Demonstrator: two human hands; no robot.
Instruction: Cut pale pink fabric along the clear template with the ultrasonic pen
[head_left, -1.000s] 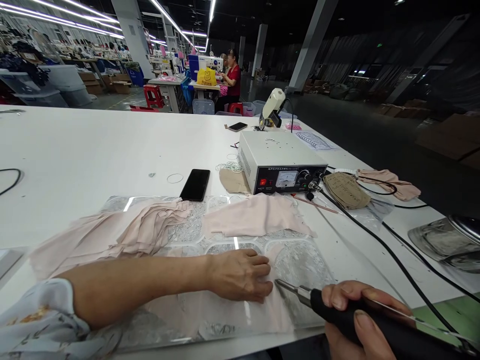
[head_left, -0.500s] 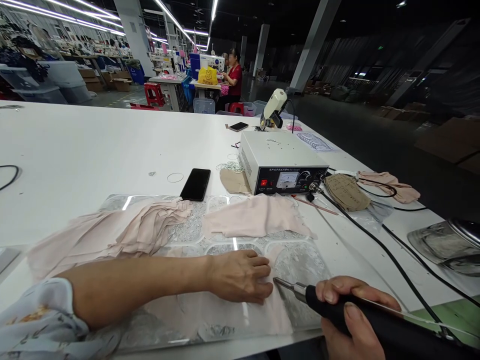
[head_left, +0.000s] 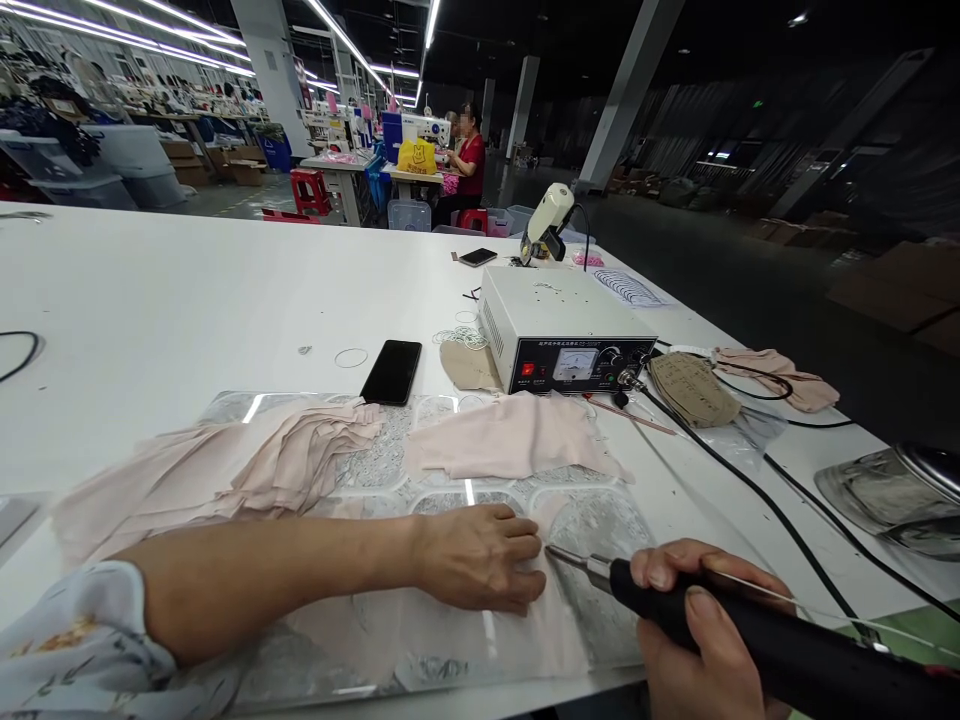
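My left hand (head_left: 480,555) lies flat, fingers together, pressing a pale pink fabric piece (head_left: 525,625) onto a clear glass plate (head_left: 600,520). My right hand (head_left: 697,630) grips a black handheld cutting tool (head_left: 750,640); its metal tip (head_left: 559,553) touches the fabric just right of my left fingertips. A cable runs from the tool to a white control box (head_left: 562,325) with a meter on its front.
A stack of pink fabric pieces (head_left: 247,460) lies left, another piece (head_left: 510,435) in the middle. A black phone (head_left: 391,370), brown paper patterns (head_left: 694,385), black cables (head_left: 750,480) and a metal object (head_left: 892,485) sit on the white table (head_left: 187,300). A person sits at a far workstation (head_left: 465,160).
The tool tip has slid a little up and away along the fabric edge beside my left fingertips. My left hand has stayed in place.
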